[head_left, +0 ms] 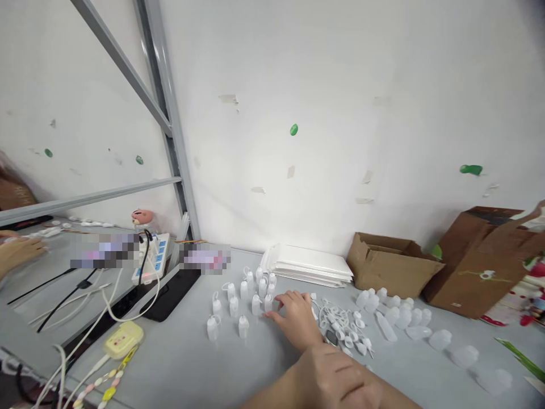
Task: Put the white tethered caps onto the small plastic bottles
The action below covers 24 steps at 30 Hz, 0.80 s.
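My right hand (298,319) reaches over the grey table, thumb and forefinger apart beside a small white capped squeeze bottle (268,303). Whether the fingertips touch this bottle I cannot tell. Several like it, upright with looped cap straps, form a loose group with a front bottle (243,328) to the left. My left hand (340,372) lies across my right forearm, its fingers curled over it. Right of my right hand is a pile of white caps with straps (340,324). Farther right, uncapped translucent bottles (402,315) lie or stand in a scattered row.
A stack of white sheets or envelopes (310,266), an open cardboard box (389,267) and a brown paper bag (472,272) stand along the wall. Leftward are a black phone-like slab (172,295), a power strip (155,258), cables and a yellow case (123,339). Another person's hand (21,250) shows far left.
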Each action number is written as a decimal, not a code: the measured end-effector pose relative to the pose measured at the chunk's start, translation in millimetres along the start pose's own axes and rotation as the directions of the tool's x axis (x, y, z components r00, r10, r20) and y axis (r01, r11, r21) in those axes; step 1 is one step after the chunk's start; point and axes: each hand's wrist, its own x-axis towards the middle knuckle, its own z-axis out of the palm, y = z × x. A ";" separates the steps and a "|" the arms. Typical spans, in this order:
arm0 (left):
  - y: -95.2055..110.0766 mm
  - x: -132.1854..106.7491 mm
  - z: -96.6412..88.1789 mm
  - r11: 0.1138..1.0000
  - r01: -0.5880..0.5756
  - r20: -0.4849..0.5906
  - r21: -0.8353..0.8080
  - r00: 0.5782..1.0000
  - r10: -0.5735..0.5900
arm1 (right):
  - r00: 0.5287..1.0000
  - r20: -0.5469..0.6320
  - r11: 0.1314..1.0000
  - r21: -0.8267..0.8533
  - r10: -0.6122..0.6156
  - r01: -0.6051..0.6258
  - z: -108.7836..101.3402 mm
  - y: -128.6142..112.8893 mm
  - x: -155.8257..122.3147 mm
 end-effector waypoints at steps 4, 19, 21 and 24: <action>-4.6 -5.5 8.1 0.999 -0.035 -0.060 0.017 0.998 0.035 | 0.989 -0.140 0.995 -0.101 -0.041 0.027 -35.0 34.0 -17.6; -34.4 -4.8 12.8 0.597 0.655 0.143 0.464 0.609 -0.780 | 0.953 -0.300 0.805 -0.551 0.053 -0.218 -88.9 152.9 -51.0; -45.2 -7.1 9.5 0.503 0.664 0.165 0.553 0.504 -0.848 | 0.953 -0.299 0.818 -0.535 0.053 -0.214 -88.4 152.7 -50.4; -54.1 -11.9 6.6 0.485 0.648 0.172 0.588 0.486 -0.857 | 0.950 -0.307 0.844 -0.494 0.053 -0.206 -87.2 152.5 -50.2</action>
